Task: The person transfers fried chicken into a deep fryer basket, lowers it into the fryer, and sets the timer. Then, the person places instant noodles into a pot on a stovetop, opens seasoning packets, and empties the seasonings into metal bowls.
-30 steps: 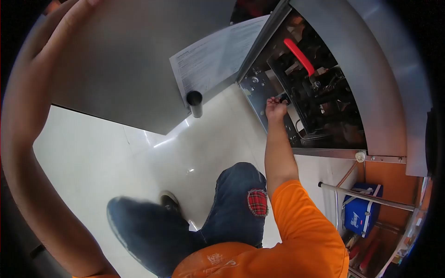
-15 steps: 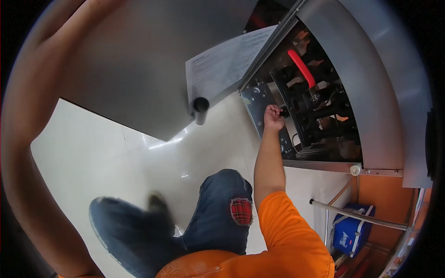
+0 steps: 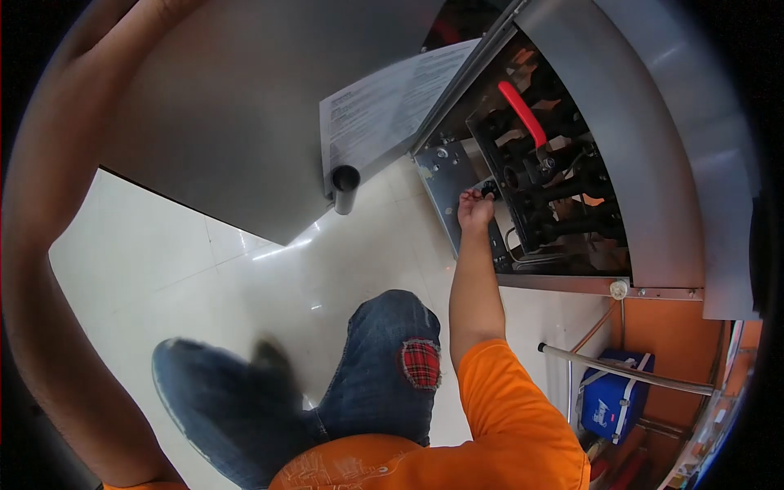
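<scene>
Inside the open metal cabinet, my right hand point(image 3: 475, 209) has its fingers closed on a small black knob point(image 3: 489, 189) beside the grey bracket plate point(image 3: 445, 175). A red lever handle point(image 3: 523, 113) and several black pipe-like parts are just to the right of it. My left arm reaches up along the left edge; the left hand point(image 3: 167, 10) shows only in part at the top, by the grey metal door point(image 3: 220, 106), and its fingers are out of frame. A printed sheet point(image 3: 384, 102) is on the door's inner side.
A short metal tube point(image 3: 345, 189) sticks out at the door's corner. At the lower right, a blue box point(image 3: 614, 400) stands behind a metal bar point(image 3: 629, 371). My knees are above the pale tiled floor point(image 3: 269, 302).
The view has shifted, so the cabinet sits slightly lower and more to the left than a second ago. My right hand stays at the black knob, its wrist turned slightly.
</scene>
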`<state>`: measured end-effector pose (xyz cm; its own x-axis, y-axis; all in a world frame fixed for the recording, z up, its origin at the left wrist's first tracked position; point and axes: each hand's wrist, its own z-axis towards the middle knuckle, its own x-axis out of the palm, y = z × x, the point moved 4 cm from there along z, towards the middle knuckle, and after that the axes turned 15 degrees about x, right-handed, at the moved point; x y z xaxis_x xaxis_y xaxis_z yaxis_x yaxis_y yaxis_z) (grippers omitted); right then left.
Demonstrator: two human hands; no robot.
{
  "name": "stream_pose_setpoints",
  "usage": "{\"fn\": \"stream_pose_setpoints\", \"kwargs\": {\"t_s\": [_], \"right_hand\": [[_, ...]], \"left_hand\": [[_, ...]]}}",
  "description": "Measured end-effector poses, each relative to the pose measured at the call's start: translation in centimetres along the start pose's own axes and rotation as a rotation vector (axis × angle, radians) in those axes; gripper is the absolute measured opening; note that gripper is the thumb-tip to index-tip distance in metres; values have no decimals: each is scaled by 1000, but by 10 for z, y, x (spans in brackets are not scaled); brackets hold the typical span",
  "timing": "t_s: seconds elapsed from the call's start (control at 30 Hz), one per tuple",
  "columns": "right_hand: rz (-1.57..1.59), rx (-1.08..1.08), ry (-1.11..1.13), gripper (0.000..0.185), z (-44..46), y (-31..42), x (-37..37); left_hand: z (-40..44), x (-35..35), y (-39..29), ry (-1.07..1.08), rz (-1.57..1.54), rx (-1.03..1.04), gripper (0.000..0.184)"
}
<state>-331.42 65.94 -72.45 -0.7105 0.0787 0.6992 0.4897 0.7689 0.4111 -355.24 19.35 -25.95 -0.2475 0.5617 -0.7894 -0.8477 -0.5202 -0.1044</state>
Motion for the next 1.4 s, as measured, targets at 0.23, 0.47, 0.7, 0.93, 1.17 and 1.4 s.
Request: {"fn": "stream_pose_setpoints", "kwargs": {"t_s": [0.23,0.47,0.7,0.93,1.17,1.4], "right_hand": [[409,103,220,53,-7,-7,17],[166,104,57,56,-22,-12,12],[-39,-37,3,43,-14,-12,9],[186,-4,127,44,-13,-13,22],[142,29,138,52,-11,-11,14],[74,203,43,48,-37,-40,-10]], "left_hand": [[0,-3,-1,4,-9,1,56],[3,-7,-4,7,-30,0,56],[6,-9,-12,15,-60,-4,56],[3,-7,-26,37,-105,-17,56],[5,-10,-29,74,-155,-27,56],[7,-19,-45,141,-229,-25,56]]}}
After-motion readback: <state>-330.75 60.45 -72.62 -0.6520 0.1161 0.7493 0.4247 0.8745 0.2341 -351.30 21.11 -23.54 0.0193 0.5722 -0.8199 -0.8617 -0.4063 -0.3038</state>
